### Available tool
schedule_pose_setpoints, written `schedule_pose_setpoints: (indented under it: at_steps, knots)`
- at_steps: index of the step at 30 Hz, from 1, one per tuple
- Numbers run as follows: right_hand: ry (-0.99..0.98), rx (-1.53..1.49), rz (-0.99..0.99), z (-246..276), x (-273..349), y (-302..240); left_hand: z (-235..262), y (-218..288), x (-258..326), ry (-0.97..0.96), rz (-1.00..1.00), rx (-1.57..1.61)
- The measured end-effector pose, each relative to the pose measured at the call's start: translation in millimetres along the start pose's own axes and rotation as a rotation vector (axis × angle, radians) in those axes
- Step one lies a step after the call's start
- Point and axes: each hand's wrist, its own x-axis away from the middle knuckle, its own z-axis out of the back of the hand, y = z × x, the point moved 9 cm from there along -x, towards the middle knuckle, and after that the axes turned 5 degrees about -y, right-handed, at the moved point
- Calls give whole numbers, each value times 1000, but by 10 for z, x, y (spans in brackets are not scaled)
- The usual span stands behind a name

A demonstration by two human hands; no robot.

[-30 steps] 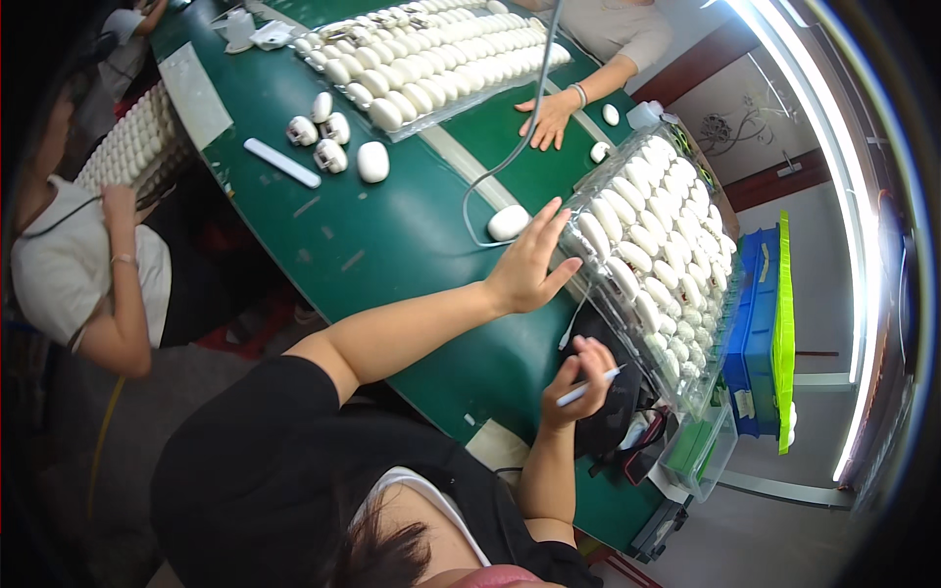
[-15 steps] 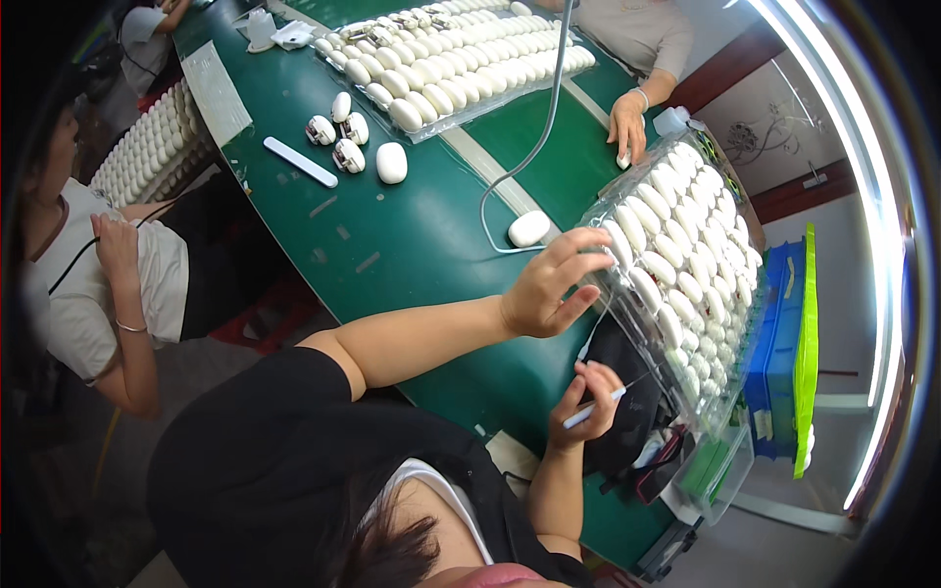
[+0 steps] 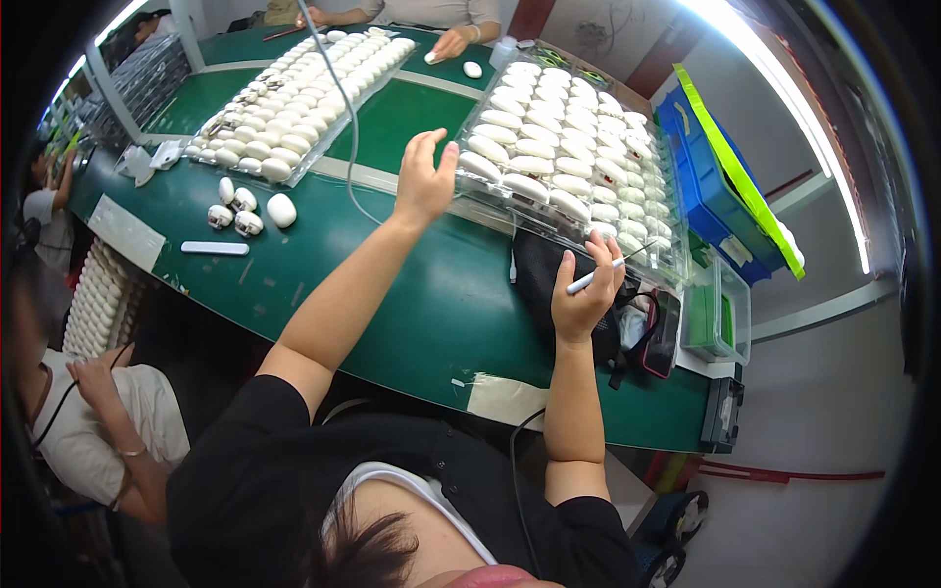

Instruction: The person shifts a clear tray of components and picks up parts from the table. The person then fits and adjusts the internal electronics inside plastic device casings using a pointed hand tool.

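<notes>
Since the earlier frames the left hand [image 3: 423, 181] has been lifting off the tray's near corner and is now hanging above the table with fingers spread and nothing in it, while the view has been swinging so the trays sit higher in the picture.

The green table [image 3: 431, 314] is curving across the scene and carrying everything else. The clear tray of white mouse shells [image 3: 564, 147] is lying on its right part, its near left corner just beside the raised left hand. A second tray of white shells [image 3: 299, 93] is sitting farther off to the left, with a grey cable [image 3: 348, 127] trailing down across it. A black bag [image 3: 549, 284] is lying against the table edge under the right hand [image 3: 583, 299], which is gripping a slim white pen-like tool [image 3: 598, 277], tip pointing toward the tray's near edge. A few loose shells [image 3: 245, 208] and a flat white bar [image 3: 216, 248] are resting well apart on the left. Other people's hands are working at the far side.

To do this well, I judge the open hand should be settling on one shell at the near row, lifting it straight up without nudging neighbours, while the tool hand is keeping steady and clear.
</notes>
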Motion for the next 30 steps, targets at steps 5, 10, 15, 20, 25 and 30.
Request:
schedule_pose_setpoints:
  at_steps: [5, 10, 15, 20, 25, 30]
  knots:
    - [-77, 11, -48, -79, 8, 85, -576, -503, -42, -280, 305, 376]
    - [-90, 12, -128, -84, 16, 215, -602, -338, 3, -330, 258, 120]
    - [-113, 1, -121, -131, 6, 230, -325, 360, -302, -254, -184, -88]
    - [-116, -5, -123, -145, -11, 212, -958, 482, -642, -773, -353, -407]
    - [-123, -13, -133, -137, 17, 208, -1309, 424, -608, -1099, -371, -771]
    - [-100, -45, -134, -91, 5, 182, -956, 773, -722, -896, -478, -461]
